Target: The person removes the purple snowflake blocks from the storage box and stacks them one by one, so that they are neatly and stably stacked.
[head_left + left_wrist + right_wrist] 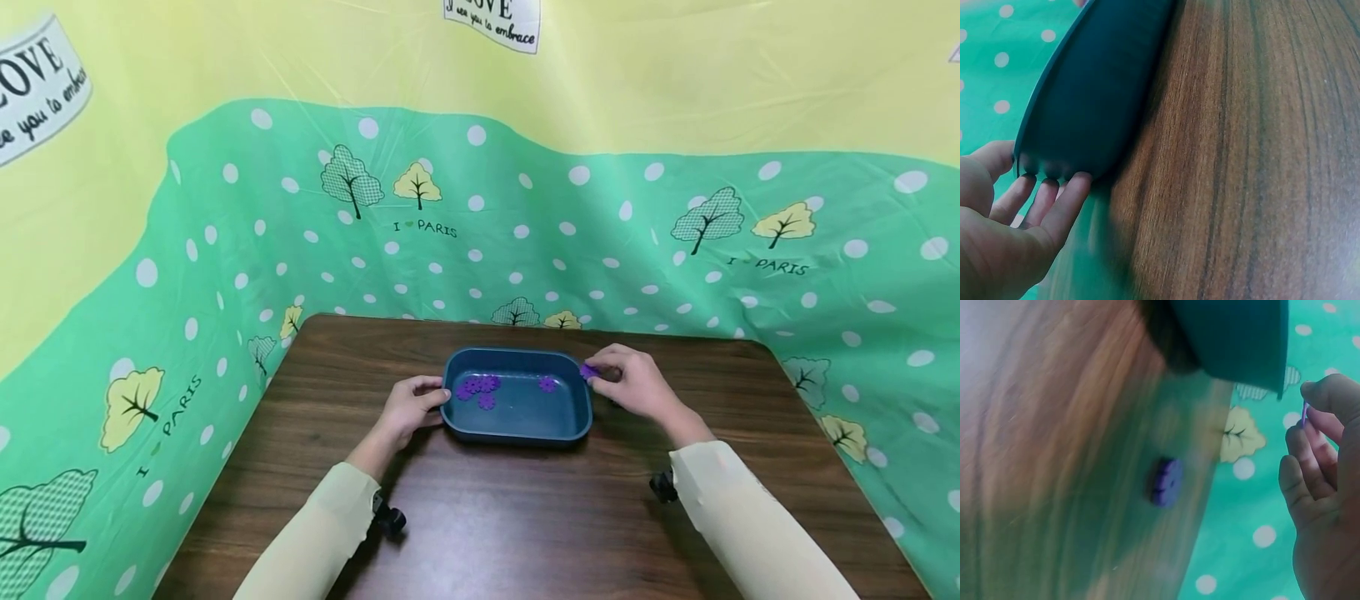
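A dark blue rectangular tub [517, 427] with rounded corners stands on the table. Several purple flower-shaped pieces [487, 401] lie inside it, most at its left end, with a single purple flower piece [547, 384] toward the right. My left hand [407, 408] grips the tub's left end, thumb at the rim and fingertips against the outer wall [1085, 106]. Just outside the right rim, my right hand [636, 383] pinches a thin purple flower piece [589, 372] between thumb and finger. Below that hand, another purple flower-shaped piece [1167, 482] sits on the tabletop, seen in the right wrist view.
The dark brown wooden table [495, 525] has its far edge just behind the tub. A green and yellow printed cloth [465, 250] hangs behind and along both sides. Black wrist devices [390, 518] show at both sleeves.
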A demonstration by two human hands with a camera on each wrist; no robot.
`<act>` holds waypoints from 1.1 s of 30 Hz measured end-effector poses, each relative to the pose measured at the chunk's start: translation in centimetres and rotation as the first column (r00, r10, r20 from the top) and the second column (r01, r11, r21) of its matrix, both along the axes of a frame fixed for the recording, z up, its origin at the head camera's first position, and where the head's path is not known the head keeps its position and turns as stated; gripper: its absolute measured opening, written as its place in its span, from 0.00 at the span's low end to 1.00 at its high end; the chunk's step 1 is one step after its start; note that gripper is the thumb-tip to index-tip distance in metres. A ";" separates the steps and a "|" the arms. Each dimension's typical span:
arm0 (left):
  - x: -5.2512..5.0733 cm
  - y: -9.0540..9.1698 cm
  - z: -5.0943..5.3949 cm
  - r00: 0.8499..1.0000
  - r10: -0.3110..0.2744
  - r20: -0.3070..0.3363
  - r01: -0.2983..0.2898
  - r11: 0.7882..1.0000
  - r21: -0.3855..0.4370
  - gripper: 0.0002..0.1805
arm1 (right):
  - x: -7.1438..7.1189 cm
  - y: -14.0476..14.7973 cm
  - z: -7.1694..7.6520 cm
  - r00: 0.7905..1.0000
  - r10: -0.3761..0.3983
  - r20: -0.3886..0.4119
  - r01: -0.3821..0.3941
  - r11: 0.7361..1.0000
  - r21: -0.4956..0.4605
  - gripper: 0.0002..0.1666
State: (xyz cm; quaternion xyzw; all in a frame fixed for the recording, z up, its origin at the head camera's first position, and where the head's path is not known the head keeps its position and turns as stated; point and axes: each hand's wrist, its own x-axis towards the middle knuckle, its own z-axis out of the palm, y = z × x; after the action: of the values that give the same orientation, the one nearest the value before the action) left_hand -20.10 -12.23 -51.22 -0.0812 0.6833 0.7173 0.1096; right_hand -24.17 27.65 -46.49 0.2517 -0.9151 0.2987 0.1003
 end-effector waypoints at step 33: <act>0.2 0.0 0.2 1.000 -0.007 0.015 0.007 1.000 0.021 0.22 | 0.9 6.2 -5.0 0.977 -0.156 0.144 0.142 0.984 0.108 0.15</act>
State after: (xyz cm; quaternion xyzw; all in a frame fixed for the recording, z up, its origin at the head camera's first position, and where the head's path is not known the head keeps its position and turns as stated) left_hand -19.92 -12.28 -51.05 -0.0829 0.6751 0.7235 0.1179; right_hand -23.25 33.89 -51.51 0.1633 -0.9498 0.2639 0.0401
